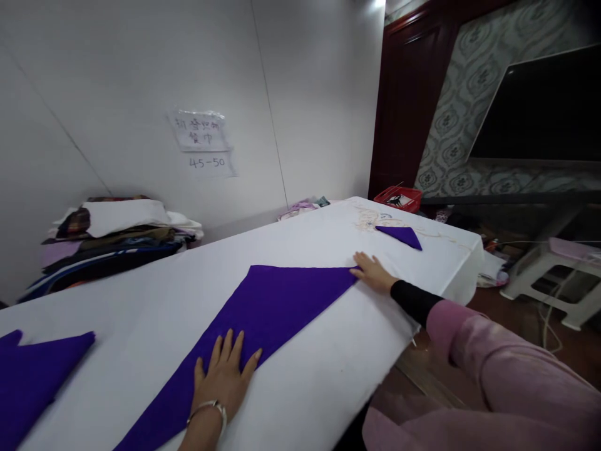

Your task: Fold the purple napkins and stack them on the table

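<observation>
A purple cloth napkin (282, 300), folded into a large triangle, lies flat on the white-covered table (319, 401). My left hand (224, 373), a bracelet at its wrist, rests on the napkin near its long lower edge with the fingers spread. At the napkin's right corner, my right hand (373, 274) lies flat with its fingertips touching the point. The napkin's left corner runs down past the bottom of the picture. Another piece of purple cloth (37, 382) lies at the left edge, partly out of view. Farther back sits a small folded purple triangle (401, 235).
Folded clothes and fabrics (126, 232) are stacked behind the table at the left. A red basket (399, 198) stands by the far end. A handwritten paper sign (201, 141) hangs on the pale wall. To the right is a white stool (554, 275) on the floor.
</observation>
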Demonstrator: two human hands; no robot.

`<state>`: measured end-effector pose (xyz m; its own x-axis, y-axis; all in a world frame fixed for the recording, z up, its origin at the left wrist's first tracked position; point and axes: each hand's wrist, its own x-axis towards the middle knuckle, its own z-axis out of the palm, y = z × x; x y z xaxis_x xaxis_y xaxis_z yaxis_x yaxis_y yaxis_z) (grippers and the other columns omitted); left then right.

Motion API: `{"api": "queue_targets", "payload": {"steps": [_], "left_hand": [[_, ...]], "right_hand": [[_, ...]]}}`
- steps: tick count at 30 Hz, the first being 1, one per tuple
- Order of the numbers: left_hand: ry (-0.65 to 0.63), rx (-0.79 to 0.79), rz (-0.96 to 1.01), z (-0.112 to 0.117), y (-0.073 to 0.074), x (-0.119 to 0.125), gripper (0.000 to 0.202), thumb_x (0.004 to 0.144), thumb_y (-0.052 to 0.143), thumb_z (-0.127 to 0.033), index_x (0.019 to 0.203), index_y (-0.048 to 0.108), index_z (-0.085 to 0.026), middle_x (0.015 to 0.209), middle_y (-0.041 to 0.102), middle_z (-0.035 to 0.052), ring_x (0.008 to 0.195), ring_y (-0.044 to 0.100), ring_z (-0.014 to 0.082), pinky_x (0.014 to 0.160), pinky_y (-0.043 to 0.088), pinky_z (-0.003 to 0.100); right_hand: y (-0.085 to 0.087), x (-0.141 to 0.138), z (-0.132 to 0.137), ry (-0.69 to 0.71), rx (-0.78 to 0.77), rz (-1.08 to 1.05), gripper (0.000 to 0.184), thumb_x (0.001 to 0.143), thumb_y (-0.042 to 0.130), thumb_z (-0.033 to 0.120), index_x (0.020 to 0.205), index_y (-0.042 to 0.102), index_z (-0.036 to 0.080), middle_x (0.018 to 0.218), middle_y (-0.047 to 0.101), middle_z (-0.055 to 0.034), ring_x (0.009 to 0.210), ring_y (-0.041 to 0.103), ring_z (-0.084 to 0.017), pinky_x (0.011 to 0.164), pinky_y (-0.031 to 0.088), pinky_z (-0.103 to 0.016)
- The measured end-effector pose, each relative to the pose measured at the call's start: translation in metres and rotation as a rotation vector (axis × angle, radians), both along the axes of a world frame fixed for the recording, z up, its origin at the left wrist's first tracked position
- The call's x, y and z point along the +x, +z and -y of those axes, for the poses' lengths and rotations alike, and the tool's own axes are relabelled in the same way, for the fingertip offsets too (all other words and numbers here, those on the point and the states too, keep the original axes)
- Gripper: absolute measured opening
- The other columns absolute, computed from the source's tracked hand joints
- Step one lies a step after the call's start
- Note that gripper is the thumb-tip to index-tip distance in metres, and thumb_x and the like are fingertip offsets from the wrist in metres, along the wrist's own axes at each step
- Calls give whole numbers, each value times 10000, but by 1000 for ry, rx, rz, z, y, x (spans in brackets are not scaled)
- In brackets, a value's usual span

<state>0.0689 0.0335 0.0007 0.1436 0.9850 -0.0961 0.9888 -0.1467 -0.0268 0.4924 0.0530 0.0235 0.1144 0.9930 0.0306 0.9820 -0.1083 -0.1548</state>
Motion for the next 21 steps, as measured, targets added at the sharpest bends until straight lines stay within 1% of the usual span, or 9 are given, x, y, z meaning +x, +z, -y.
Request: {"api": "queue_targets", "payload": {"steps": [2, 4, 6, 8, 9, 11, 13, 17, 21], "left_hand": [[-3, -9, -8, 0, 0, -1, 688, 833, 243, -565, 1428, 194, -222, 1523, 106, 32, 1396, 61, 237, 1088, 103, 528], [-10, -6, -24, -1, 0, -2, 678, 838, 235, -552, 1428, 193, -220, 1524, 105, 35, 1396, 61, 238, 1085, 108, 530], [-12, -6, -38, -1, 0, -2, 670, 841, 231, -542, 1428, 196, -219, 1523, 108, 37, 1395, 69, 240, 1083, 113, 532], [-6, -10, -38, -1, 0, -2, 674, 839, 230, -548, 1428, 195, -221, 1523, 110, 34, 1395, 74, 241, 1083, 114, 534], [-1, -11, -36, -1, 0, -1, 678, 837, 232, -552, 1428, 195, -222, 1523, 110, 31, 1395, 73, 241, 1084, 113, 534], [3, -10, -34, -1, -2, -2, 683, 835, 233, -557, 1430, 186, -223, 1524, 102, 26, 1396, 63, 236, 1086, 112, 531], [-3, -8, -38, -1, -3, -2, 684, 836, 226, -556, 1432, 175, -224, 1525, 93, 24, 1397, 53, 232, 1088, 112, 526], [-4, 0, -39, -1, -3, -1, 692, 832, 225, -569, 1431, 185, -223, 1523, 104, 28, 1396, 58, 238, 1087, 108, 530], [-15, 12, -36, 0, -1, -1, 679, 838, 232, -554, 1429, 191, -221, 1523, 105, 29, 1395, 71, 237, 1086, 118, 527]], "right_hand": [[0, -46, 9, 271, 12, -87, 700, 897, 223, 603, 1443, 205, 166, 1505, 164, -112, 1386, 82, -237, 1102, 33, -473], [-1, -94, 20, 503, 0, -161, 744, 876, 242, 642, 1443, 204, 162, 1504, 170, -114, 1387, 76, -242, 1103, 10, -473], [-3, -133, 30, 720, -12, -216, 754, 876, 261, 637, 1450, 170, 157, 1506, 160, -117, 1386, 85, -236, 1106, -4, -459], [-4, -156, 36, 832, -51, -252, 767, 875, 272, 635, 1452, 153, 143, 1503, 161, -129, 1384, 95, -235, 1107, 1, -454], [-5, -159, 38, 852, -67, -257, 769, 875, 277, 633, 1451, 155, 138, 1502, 162, -134, 1384, 98, -236, 1107, 1, -453], [-7, -151, 37, 829, -85, -246, 763, 878, 280, 628, 1448, 172, 132, 1501, 164, -137, 1384, 96, -239, 1106, 0, -452], [-9, -128, 33, 741, -87, -219, 757, 880, 269, 628, 1446, 183, 133, 1502, 161, -133, 1385, 90, -240, 1105, 5, -455], [-15, -56, 28, 467, -91, -136, 734, 881, 214, 639, 1447, 194, 172, 1507, 153, -98, 1384, 94, -243, 1103, 32, -468], [-20, 14, 27, 163, -96, -49, 716, 887, 177, 627, 1449, 193, 182, 1505, 161, -97, 1380, 120, -255, 1095, 77, -499]]}}
